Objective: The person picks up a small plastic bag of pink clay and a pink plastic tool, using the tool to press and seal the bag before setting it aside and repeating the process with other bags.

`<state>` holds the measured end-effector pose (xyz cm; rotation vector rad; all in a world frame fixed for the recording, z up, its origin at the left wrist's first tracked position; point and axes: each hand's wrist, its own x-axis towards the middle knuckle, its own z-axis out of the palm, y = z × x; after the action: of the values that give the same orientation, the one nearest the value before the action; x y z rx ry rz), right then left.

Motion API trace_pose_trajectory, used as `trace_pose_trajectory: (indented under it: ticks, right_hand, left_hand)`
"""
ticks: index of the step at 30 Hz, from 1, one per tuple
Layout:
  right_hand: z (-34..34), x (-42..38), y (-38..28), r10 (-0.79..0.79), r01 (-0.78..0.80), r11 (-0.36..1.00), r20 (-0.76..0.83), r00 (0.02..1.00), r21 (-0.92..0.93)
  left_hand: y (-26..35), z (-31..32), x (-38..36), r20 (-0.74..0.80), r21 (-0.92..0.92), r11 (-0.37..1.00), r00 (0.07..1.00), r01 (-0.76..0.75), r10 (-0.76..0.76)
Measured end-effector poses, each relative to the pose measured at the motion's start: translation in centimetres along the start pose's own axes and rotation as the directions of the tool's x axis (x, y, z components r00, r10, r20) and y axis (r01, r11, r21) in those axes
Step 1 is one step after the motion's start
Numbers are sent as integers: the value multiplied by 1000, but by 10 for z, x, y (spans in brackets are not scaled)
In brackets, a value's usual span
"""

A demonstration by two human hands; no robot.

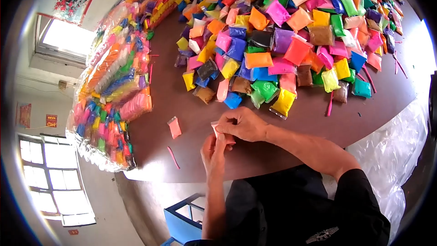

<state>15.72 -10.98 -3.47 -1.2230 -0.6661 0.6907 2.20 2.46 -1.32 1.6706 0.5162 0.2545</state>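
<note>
Pinching seen: pink packet [215,128] steadied in left hand [212,154], edge gripped by right hand [247,125], apparently for control; packets [258,60] heaped beyond.

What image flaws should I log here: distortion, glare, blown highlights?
Head view: fisheye bending tilts and bows the lower window; black corners, bluish fringe at the rim.
Head view: lower and upper window panes blown to white.
Head view: glare whitens the table at its right end and near left edge.
</note>
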Motion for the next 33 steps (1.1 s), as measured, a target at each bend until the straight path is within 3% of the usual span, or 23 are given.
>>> trace_pose_trajectory:
  ticks: [2,6,8,11,14,18,20,22,26,28,30,33]
  right_hand:
    - [-2,2,1,49,-53,996,51,997,66]
    - [-4,0,-12,90,-92,996,87,992,19]
    - [-3,0,-10,-17,24,988,49,999,-151]
    - [-4,3,-5,79,-73,995,76,994,-74]
    - [-3,2,-2,54,-57,997,56,997,45]
    - [-1,2,3,-5,4,1000,6,1000,30]
    - [-1,3,1,65,-64,998,15,998,-26]
    - [-1,5,5,-14,15,998,17,1000,-60]
    - [-2,5,-4,23,-10,977,56,998,-214]
    - [0,3,-16,171,-169,984,33,985,-60]
    - [0,3,-6,99,-96,991,22,995,-92]
    - [0,1,-4,124,-124,991,5,992,47]
  left_hand:
    - [-10,-3,7,46,-68,997,999,32,-29]
    - [-18,-5,8,45,-105,994,999,13,-8]
    - [-19,-5,7,86,-37,999,996,-5,8]
    - [-9,2,2,43,54,999,999,-5,3]
    - [0,4,1,43,53,999,999,4,-7]
    - [-8,-2,3,73,44,999,997,2,-5]
    - [-10,-6,6,138,12,1000,990,10,-12]
    - [-8,-3,6,108,14,1000,994,-10,9]
    - [-17,-4,6,104,-61,996,993,61,-54]
    - [-19,-4,7,137,-56,996,989,73,-64]
    - [-13,-7,8,169,-46,996,983,83,-74]
    - [-3,-8,6,238,15,995,966,102,-103]
